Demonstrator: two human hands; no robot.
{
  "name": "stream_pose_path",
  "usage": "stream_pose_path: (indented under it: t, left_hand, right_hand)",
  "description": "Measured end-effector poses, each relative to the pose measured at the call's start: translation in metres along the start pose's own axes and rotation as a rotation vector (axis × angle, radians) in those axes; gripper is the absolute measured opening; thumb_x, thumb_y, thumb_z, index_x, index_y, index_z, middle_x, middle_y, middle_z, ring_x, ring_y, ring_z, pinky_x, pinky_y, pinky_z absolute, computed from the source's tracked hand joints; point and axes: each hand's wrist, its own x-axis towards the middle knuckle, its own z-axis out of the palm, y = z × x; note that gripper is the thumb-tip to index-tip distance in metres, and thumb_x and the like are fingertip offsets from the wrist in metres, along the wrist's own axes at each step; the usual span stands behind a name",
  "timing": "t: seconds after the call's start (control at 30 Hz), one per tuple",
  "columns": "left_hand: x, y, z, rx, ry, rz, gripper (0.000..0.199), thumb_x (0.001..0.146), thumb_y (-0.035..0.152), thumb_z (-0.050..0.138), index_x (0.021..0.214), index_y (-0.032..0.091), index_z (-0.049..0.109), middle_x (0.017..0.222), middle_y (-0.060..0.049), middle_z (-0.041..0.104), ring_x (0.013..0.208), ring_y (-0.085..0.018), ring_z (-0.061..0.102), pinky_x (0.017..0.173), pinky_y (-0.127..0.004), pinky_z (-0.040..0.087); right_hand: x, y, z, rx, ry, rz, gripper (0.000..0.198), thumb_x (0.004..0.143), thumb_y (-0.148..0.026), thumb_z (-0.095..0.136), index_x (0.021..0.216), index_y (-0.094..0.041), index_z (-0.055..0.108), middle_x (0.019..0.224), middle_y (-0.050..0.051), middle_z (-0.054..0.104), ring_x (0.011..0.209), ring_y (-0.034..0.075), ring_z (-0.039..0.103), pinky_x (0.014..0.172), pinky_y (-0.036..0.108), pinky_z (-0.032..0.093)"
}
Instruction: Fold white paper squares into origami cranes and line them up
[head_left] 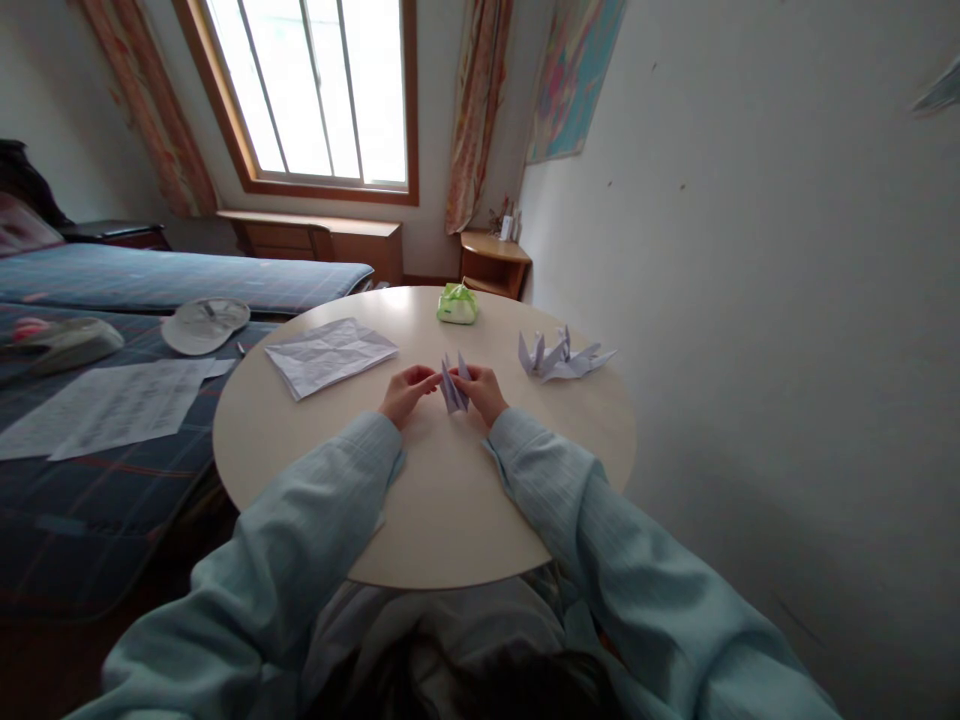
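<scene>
A partly folded paper crane (453, 392), pale and pointed at the top, is held upright between both hands above the round table (442, 520). My left hand (409, 391) pinches its left side with thumb and fingers. On the other side, my right hand (484, 390) has its fingers closed on the paper. Several finished paper cranes (562, 358) stand in a cluster to the right of my hands. To the left lies a stack of creased paper sheets (330, 355).
A green tissue pack (457, 304) sits at the table's far edge. Left of the table, a bed (135, 510) bears printed sheets (112, 405) and a white cap (205, 326). A white wall (750, 330) runs close along the right side.
</scene>
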Motion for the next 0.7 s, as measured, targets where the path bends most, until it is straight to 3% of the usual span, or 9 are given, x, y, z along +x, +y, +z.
stream_pose_path:
  t: [0.7]
  left_hand:
    - [0.0033,-0.0033,-0.0027,0.034,0.01,0.012,0.034,0.049,0.041,0.07,0.065,0.014,0.057,0.059,0.001,0.055,0.054,-0.009,0.051,0.053,-0.023,0.037]
  right_hand:
    - [-0.0029,-0.0042,-0.0001,-0.013,-0.029,-0.028,0.026,0.056,-0.037,0.061,0.066,-0.012,0.061,0.059,0.0,0.06,0.054,0.01,0.051,0.053,0.021,0.039]
